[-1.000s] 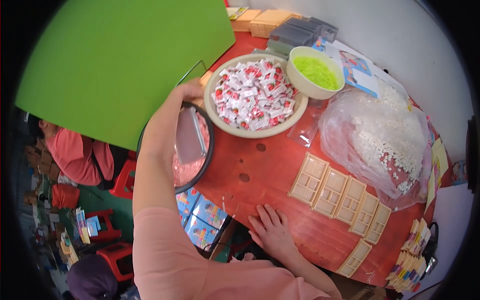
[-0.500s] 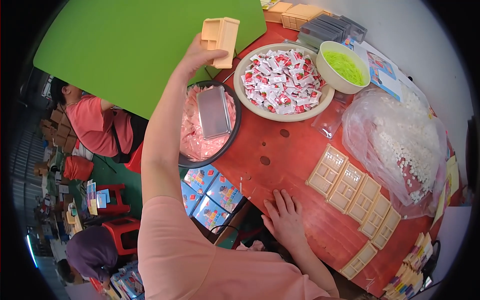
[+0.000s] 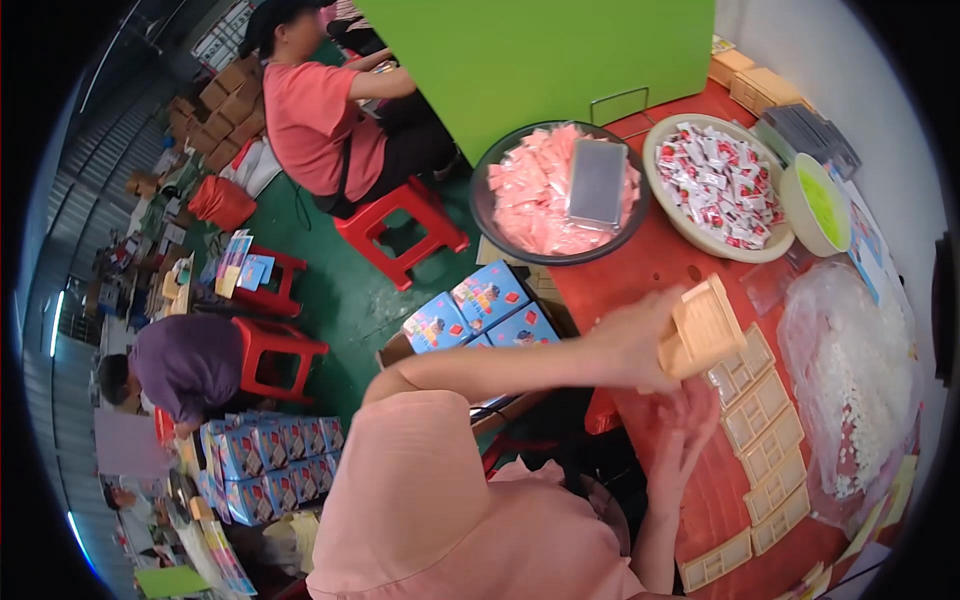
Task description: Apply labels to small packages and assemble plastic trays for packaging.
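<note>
My left hand (image 3: 640,338) is closed around a cream plastic compartment tray (image 3: 708,325), box-like and perhaps more than one nested together; it is held above the red table (image 3: 640,285). Just below it is my right hand (image 3: 685,425), blurred, its fingers stretched out and nothing visible in them. A slanting row of similar cream trays (image 3: 763,412) lies on the table to the right of my hands. One separate tray (image 3: 717,562) rests nearer to me.
A dark basin (image 3: 483,205) holds pink packets and a clear-lidded box. Behind stand a beige basin (image 3: 655,160) of small sachets and a bowl (image 3: 800,215) of green strips. A bag (image 3: 815,300) of white pieces lies right. A seated person (image 3: 320,130) works at far left.
My left hand has brought the cream tray from above the green panel down toward the tray row. My right hand has lifted and turned near it. The view has swung left.
</note>
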Tool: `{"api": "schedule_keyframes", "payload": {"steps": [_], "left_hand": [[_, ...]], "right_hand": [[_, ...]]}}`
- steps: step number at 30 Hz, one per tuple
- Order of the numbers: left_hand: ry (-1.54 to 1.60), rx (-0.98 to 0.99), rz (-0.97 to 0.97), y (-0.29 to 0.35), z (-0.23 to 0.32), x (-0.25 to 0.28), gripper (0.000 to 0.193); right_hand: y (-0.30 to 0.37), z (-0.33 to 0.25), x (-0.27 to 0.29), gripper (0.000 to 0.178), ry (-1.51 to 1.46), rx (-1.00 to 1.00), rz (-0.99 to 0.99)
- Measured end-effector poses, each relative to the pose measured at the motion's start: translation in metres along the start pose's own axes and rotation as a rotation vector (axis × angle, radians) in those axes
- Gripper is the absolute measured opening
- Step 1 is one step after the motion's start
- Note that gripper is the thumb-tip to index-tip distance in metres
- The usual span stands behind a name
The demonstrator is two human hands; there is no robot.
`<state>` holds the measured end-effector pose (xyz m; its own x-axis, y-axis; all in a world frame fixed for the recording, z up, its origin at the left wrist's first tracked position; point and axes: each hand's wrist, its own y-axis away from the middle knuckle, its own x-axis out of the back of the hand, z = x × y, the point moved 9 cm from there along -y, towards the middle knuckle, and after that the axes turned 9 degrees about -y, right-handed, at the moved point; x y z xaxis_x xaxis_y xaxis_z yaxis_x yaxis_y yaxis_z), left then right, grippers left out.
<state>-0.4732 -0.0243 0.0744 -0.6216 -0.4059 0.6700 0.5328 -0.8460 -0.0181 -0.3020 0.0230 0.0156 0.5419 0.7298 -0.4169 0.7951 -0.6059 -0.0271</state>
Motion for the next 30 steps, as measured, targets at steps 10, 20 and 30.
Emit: {"api": "schedule_keyframes", "payload": {"steps": [10,20,30], "left_hand": [[0.681,0.016,-0.074,0.066,0.020,-0.097,0.099],[1.668,0.148,-0.425,0.068,0.034,-0.175,0.058],[1.500,0.129,-0.004,0.127,0.032,-0.136,0.093]], "right_hand": [[0.022,-0.013,0.070,0.058,0.106,-0.192,0.307],[0.039,0.000,0.115,0.050,0.226,-0.230,0.251],[0.075,-0.015,0.076,0.035,0.349,-0.102,0.189]]}}
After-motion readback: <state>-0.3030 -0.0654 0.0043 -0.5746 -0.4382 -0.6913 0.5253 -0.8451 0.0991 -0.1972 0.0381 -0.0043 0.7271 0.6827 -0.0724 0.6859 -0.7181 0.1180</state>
